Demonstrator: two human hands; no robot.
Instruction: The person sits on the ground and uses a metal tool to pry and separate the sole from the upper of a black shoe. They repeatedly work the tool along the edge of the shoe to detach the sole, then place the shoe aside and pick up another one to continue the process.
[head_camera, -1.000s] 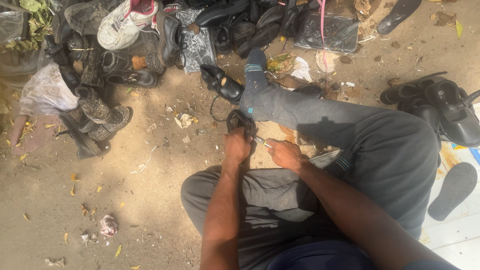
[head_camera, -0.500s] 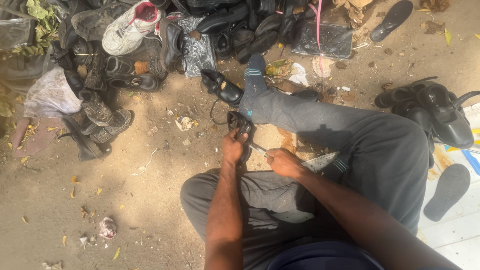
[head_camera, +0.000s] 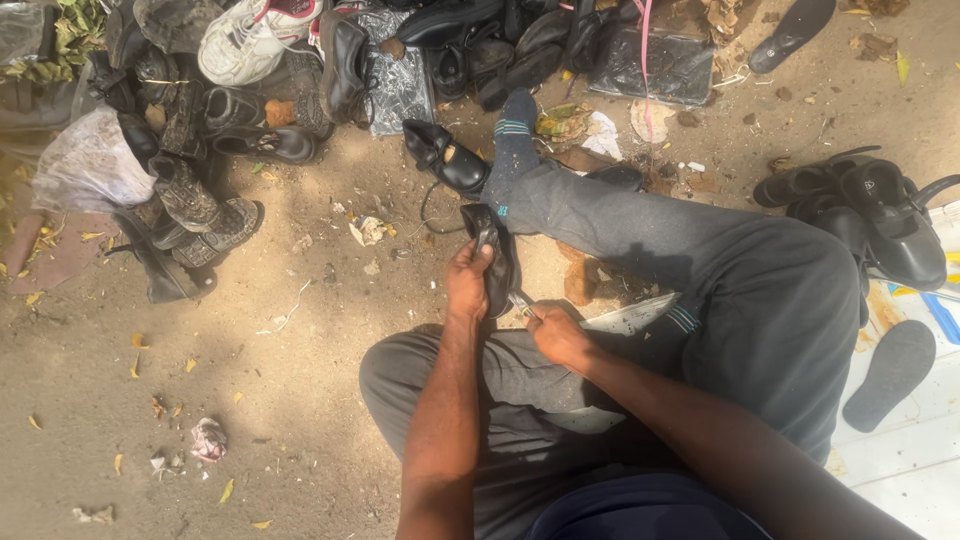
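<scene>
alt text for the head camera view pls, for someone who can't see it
Seen from above, a seated person's left hand grips a black shoe while the right hand presses a small tool against its edge. One grey-trousered leg stretches over sandy ground toward a pile of worn shoes, including a white sneaker.

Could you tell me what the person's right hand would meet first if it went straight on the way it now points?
The right hand points up-left with a small tool, whose tip is already at the black shoe gripped by the left hand. It would likely meet that shoe first, though depth is hard to judge.
</scene>
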